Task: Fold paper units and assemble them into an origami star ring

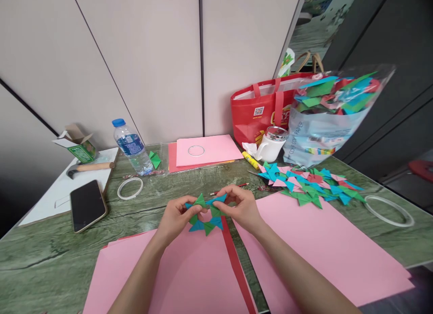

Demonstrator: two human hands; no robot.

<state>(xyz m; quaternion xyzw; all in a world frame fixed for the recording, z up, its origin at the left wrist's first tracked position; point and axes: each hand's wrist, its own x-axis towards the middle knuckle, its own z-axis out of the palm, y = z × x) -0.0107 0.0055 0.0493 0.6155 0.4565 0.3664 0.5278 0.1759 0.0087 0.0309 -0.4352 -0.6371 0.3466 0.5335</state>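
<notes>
Between my two hands is a folded paper ring (pixel 210 227) made of green and blue pointed pieces, with an opening in its middle. My left hand (pixel 180 217) pinches its left side, thumb and fingers on a green and blue part. On the upper right, my right hand (pixel 241 209) grips a blue point between thumb and fingers. The ring is held just over the far edge of a stack of pink paper (pixel 189 269). My fingers hide parts of the ring's upper side.
More folded paper pieces (pixel 304 185) lie at the right, before a stuffed plastic bag (pixel 318 133), a white mug (pixel 271 144) and a red bag (pixel 248 120). Left stand a water bottle (pixel 133 147), phone (pixel 88 206) and hammer (pixel 91 167). White rings (pixel 130 196) lie on the table.
</notes>
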